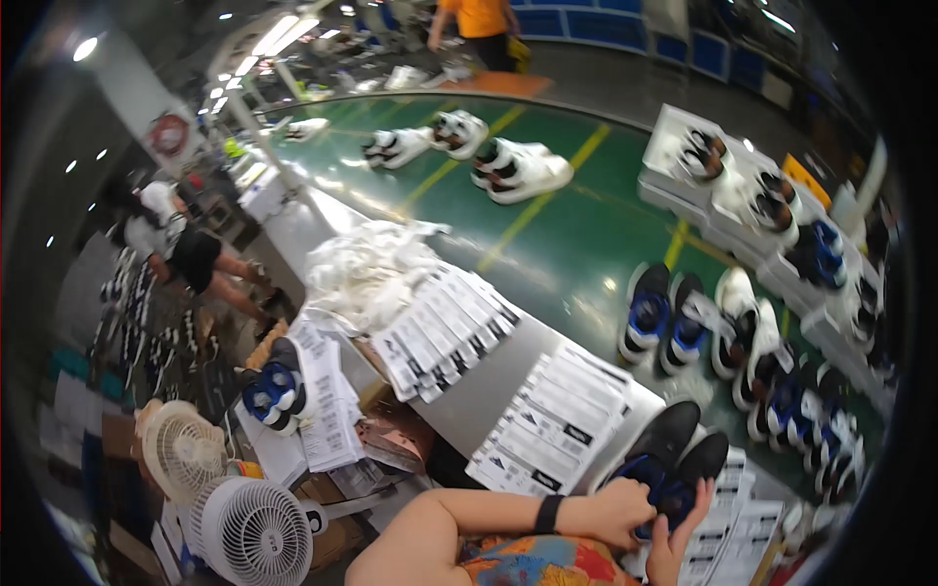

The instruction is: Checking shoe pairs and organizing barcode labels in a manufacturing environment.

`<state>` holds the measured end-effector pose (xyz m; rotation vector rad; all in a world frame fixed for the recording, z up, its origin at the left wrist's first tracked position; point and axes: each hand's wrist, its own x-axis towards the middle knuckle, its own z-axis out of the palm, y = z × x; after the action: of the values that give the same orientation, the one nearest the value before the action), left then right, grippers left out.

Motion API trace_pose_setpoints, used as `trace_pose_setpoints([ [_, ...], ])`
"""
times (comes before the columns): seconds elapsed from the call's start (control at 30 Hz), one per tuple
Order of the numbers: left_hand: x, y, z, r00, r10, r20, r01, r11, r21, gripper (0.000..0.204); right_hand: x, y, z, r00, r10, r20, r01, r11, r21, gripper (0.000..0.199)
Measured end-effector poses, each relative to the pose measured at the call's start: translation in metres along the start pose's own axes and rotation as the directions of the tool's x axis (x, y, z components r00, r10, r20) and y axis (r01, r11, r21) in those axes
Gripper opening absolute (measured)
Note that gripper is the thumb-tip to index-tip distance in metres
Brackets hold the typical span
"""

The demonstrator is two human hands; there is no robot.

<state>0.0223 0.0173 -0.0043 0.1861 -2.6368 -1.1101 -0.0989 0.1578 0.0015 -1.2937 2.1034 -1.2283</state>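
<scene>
**Black shoes between two hands, loaded white boxes along the far right**

Presents the black shoes (674,437) at the near right part of the bench (459,422), toes pointing away; cannot tell whether resting or lifted. Has the left hand (623,512) at the blue lower part, fingers curled, but cannot be read as clamped or merely touching, owing to knuckles in front of the contact. Has the right hand (681,532) just beside, fingers extended and thumb apart.

Beyond, on the green surface (586,230), shows a row of white boxes (671,201). Carries dark-and-white shoes with brown (702,156) in the farthest, a similar dark pair (775,202) in the next, then black-and-blue shoes (826,254). Includes dark shoes (864,314) in the nearest, too blurred at the lens rim for detail.

Before the boxes, crowds together a cluster of shoes (806,420), too overlapped for a count. Farther left, heaps up crumpled white material (366,273), not clear as paper or cloth, beside printed white sheets (562,415). At the top edge, cuts off a person in orange (479,20) above the shoulders.
</scene>
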Motion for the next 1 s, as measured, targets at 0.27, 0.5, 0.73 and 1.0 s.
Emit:
trace_pose_setpoints([
  [0.27, -0.008, -0.018, -0.055, 0.964, -0.141, -0.225, 0.18, 0.97, 0.164, 0.041, 0.027, 0.006, -0.01, 0.982, -0.173, 0.069, 0.186, 0.928, -0.322, 0.055],
  [0.5, 0.029, -0.056, -0.036, 0.973, 0.195, -0.122, -0.163, 0.958, 0.237, 0.04, 0.049, 0.024, -0.02, 0.894, -0.435, 0.103, 0.425, 0.754, -0.501, 0.038],
  [0.73, 0.106, -0.045, -0.083, 0.974, 0.143, -0.176, -0.133, 0.989, 0.067, 0.024, 0.132, 0.006, -0.059, 0.992, -0.124, 0.016, 0.124, 0.992, -0.031, 0.009],
  [1.0, 0.134, -0.054, -0.096, 0.985, -0.172, 0.026, 0.173, 0.949, -0.263, 0.016, 0.161, 0.02, -0.063, 0.96, 0.215, 0.18, -0.267, 0.896, 0.355, 0.02],
])
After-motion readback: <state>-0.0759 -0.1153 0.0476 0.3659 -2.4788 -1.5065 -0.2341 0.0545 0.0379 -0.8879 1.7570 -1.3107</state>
